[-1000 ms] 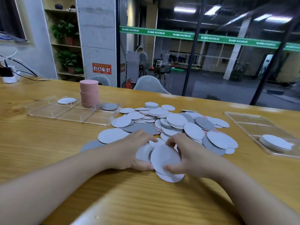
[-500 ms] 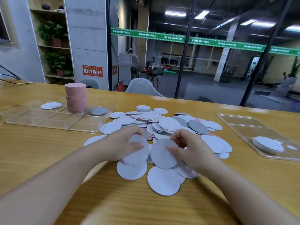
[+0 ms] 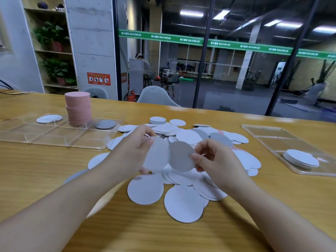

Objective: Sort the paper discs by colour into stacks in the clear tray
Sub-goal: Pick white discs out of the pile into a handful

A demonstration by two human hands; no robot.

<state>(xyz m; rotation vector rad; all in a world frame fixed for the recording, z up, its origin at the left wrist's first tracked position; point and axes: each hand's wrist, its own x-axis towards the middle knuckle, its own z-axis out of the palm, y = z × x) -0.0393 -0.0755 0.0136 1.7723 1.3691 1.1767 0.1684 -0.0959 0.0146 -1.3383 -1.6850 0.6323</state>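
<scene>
Both hands are raised just above the loose pile of round paper discs [image 3: 181, 180] on the wooden table [image 3: 45, 170]. The left hand [image 3: 132, 155] grips a thin bunch of pale white paper discs [image 3: 157, 157], thumb on the near face, fingers curled behind. The right hand [image 3: 216, 160] pinches one darker grey paper disc [image 3: 181, 156] by its right edge between thumb and forefinger; this disc overlaps the edge of the left-hand bunch. The pile holds mostly white discs, some grey, a few pink edges showing on the right side. Clear plastic compartment tray [image 3: 54, 137] lies at far left: tall stack of pink discs [image 3: 78, 108] in a rear compartment, a few white discs [image 3: 49, 118] in the compartment to its left, a single grey disc [image 3: 105, 124] in the compartment to its right. Second clear tray [image 3: 269, 135] at far right holds a low stack of white discs [image 3: 301, 158].
</scene>
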